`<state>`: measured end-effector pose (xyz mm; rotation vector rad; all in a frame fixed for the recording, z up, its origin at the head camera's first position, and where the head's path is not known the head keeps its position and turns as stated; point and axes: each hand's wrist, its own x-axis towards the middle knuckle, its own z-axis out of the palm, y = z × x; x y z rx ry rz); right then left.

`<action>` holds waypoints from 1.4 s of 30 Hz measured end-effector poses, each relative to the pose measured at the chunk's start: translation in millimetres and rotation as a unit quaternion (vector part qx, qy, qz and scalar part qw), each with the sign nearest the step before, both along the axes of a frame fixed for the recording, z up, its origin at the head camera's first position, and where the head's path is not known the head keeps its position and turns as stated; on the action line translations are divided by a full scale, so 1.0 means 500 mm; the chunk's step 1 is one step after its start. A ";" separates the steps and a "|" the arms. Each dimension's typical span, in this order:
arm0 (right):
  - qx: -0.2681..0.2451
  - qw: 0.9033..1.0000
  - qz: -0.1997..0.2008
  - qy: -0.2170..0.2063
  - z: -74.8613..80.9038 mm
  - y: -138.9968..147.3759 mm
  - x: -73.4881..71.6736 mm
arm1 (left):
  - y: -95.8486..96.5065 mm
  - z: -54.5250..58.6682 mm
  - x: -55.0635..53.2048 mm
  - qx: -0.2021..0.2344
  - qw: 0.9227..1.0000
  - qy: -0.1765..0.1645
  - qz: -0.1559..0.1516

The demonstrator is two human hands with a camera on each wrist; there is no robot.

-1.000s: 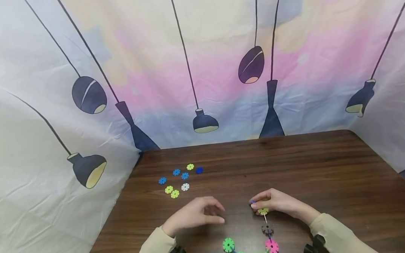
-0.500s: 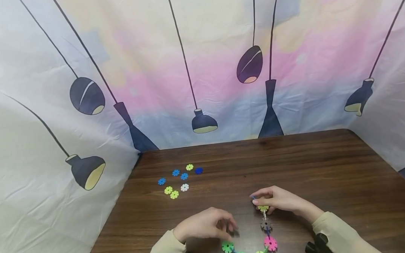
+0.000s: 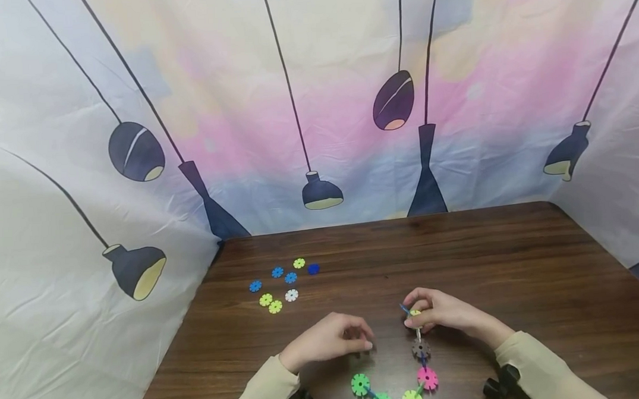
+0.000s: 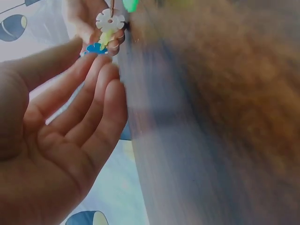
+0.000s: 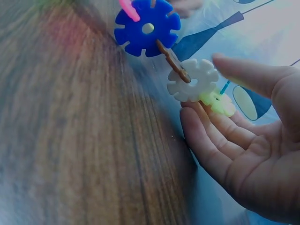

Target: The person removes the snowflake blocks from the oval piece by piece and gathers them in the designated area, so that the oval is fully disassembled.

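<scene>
A chain of interlocked, notched plastic discs curves across the table, with pink (image 3: 427, 378), green (image 3: 360, 384) and yellow-green pieces. My right hand (image 3: 444, 312) holds its upper end by a yellow-green notched disc (image 3: 416, 318). A blue notched disc (image 3: 405, 309) juts out from that one, edge-on. White (image 5: 197, 79) and dark blue (image 5: 147, 28) discs of the chain show close up in the right wrist view. My left hand (image 3: 330, 339) hovers left of the chain, fingers gently bent, holding nothing visible. In the left wrist view its fingertips (image 4: 103, 68) appear near the blue disc.
Several loose discs lie at the table's back left, including blue (image 3: 277, 272), yellow-green (image 3: 266, 299) and white (image 3: 291, 295) ones. The brown table (image 3: 515, 262) meets a printed cloth backdrop (image 3: 349, 133) behind. The chain's lower part runs out of the head view.
My left hand has moved right, dipping near the green disc and then lifting off. My right hand has shifted slightly up and right with the chain's end, and the blue disc shows more.
</scene>
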<state>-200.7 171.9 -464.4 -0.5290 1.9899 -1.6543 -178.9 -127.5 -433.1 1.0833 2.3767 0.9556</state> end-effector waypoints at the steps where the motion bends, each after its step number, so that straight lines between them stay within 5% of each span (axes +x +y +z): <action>1: -0.005 1.000 0.003 -0.002 -0.001 0.000 -0.001 | 0.002 -0.001 -0.004 0.008 1.000 -0.002 0.019; 6: -0.018 1.000 0.005 0.004 -0.004 0.000 -0.003 | 0.020 -0.006 -0.024 0.045 0.995 0.010 0.092; 13: -0.002 0.999 -0.005 0.034 -0.004 -0.013 -0.005 | 0.062 -0.008 -0.043 0.066 0.988 0.059 0.129; 25: 0.046 0.996 -0.006 0.073 -0.004 -0.028 -0.008 | 0.096 -0.023 -0.049 0.095 0.988 0.034 0.114; 32: 0.063 0.994 0.001 0.086 0.003 -0.031 -0.002 | 0.106 -0.018 -0.048 0.068 0.992 0.042 0.100; 42: 0.043 0.997 -0.008 0.070 -0.010 -0.034 -0.003 | 0.123 -0.014 -0.054 0.009 0.989 0.137 0.060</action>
